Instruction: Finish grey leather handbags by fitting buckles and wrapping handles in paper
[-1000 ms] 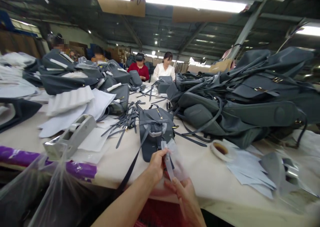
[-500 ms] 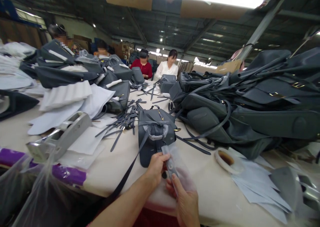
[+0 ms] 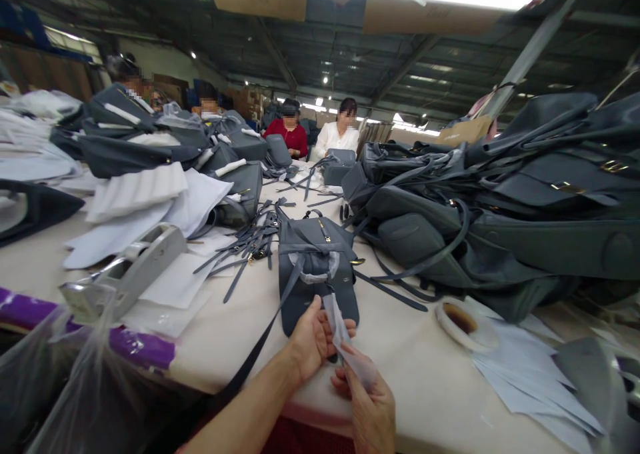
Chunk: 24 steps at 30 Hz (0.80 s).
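Change over the last half second: left grip (image 3: pixel 314 339) has let go of its pinch on the film (image 3: pixel 336 317). It's now palm up, thumb well off the fingers, film lying across the fingers, not clamped. Right grip (image 3: pixel 370 401), nearer the wearer, is pinched thumb-to-fingers on the film's near end, so it looks to carry the hold alone. Film shows as a narrower strip than before; I'd read that as folded over, so the work seems to be shifting from spreading it to shaping it. Dark tip under the film between the grips, can't tell what. Bag (image 3: pixel 319 291) sits on the desk (image 3: pixel 410 354) just beyond the left grip, upright, unmoved. Roll (image 3: pixel 483 337) and paper (image 3: pixel 535 374) lie right of the right grip, untouched.
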Available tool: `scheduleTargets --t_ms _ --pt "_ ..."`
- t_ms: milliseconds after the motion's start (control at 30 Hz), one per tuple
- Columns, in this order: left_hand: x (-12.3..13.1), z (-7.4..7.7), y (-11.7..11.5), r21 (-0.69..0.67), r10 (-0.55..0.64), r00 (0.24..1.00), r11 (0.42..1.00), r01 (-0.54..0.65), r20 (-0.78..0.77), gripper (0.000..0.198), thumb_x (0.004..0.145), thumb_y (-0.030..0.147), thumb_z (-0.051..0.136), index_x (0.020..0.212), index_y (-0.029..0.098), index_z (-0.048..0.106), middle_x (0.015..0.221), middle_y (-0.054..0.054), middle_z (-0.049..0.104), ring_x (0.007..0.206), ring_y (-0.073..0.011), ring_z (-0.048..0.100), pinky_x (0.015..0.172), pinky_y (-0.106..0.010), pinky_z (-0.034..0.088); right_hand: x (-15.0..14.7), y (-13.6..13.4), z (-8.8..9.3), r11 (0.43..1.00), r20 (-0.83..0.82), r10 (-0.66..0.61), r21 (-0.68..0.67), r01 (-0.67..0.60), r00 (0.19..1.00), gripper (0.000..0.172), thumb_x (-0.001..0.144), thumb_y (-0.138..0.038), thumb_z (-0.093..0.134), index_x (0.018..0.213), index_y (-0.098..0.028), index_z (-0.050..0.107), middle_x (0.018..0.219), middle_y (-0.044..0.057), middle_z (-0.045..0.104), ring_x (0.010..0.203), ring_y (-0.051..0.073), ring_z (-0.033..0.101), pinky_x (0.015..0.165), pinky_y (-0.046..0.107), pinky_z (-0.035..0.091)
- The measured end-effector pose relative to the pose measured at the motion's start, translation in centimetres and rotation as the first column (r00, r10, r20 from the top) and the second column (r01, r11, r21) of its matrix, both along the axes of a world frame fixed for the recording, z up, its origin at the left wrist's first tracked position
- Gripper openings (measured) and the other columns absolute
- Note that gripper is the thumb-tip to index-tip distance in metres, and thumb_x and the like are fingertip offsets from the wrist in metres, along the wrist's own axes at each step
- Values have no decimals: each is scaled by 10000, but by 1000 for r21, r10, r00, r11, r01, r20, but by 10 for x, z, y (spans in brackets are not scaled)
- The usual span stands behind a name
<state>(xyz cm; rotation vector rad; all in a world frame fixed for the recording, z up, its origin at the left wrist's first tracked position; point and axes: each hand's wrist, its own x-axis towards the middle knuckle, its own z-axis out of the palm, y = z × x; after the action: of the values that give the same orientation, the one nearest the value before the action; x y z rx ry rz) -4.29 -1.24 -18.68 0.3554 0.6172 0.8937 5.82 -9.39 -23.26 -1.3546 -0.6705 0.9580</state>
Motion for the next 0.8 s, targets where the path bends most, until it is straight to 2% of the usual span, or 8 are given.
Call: scheduleTargets --t_ms 133,233,333,400,467,533,633,800 --pt "1 -9 -14 179 115 986 980 -93 -121 330 771 375 741 942 133 596 956 -146 751 843 -224 714 667 -260 522 -3 3 -6 998 230 29 48 -41 973 415 710 -500 709 993 -201 771 662 6 665 563 152 607 587 268 544" --pt "7 -10 -9 205 223 953 962 -181 -203 233 807 306 685 915 123 589 878 -143 754 751 -216 714 665 -289 533 -7 0 -4 992 352 49 92 -87 935 361 762 -483 649 979 -220 771 685 12 651 588 153 602 589 253 530" --pt "5 -8 0 142 244 948 966 -218 -206 216 866 329 594 894 115 580 785 -138 744 636 -193 696 637 -301 534 -6 -14 3 952 470 198 115 -282 860 295 766 -472 658 879 -232 787 670 22 630 612 158 596 590 247 504" --pt "1 -8 4 152 235 948 967 -205 -213 251 841 362 622 884 121 571 737 -123 733 588 -179 675 603 -287 518 0 -24 12 904 456 354 58 -424 817 308 734 -504 693 823 -225 788 615 23 619 569 154 576 545 246 473" --pt "-2 -9 6 212 240 941 958 -192 -236 316 804 427 650 883 133 566 694 -97 719 561 -172 654 586 -284 507 11 -25 28 885 328 448 -30 -464 832 403 716 -566 698 862 -199 783 521 6 584 468 134 518 467 240 423" --pt "-3 -11 6 277 254 930 944 -178 -267 375 773 494 655 881 145 572 659 -71 703 537 -169 632 569 -286 494 21 -11 49 916 234 400 -81 -393 886 496 725 -611 672 918 -164 766 484 -10 555 419 114 460 429 231 386" --pt "-2 -11 6 347 280 909 923 -166 -309 369 752 502 662 819 144 606 622 -53 678 524 -163 598 547 -273 457 26 33 77 977 291 210 -43 -207 933 485 674 -604 704 847 -153 746 648 27 644 528 119 503 452 219 394" --pt "-4 -9 13 434 388 847 875 -214 -363 217 754 348 666 697 143 623 645 -25 633 589 -135 553 561 -231 390 1 92 84 934 196 357 -86 -347 913 396 533 -512 795 645 -152 670 548 -23 570 504 98 454 426 198 311"
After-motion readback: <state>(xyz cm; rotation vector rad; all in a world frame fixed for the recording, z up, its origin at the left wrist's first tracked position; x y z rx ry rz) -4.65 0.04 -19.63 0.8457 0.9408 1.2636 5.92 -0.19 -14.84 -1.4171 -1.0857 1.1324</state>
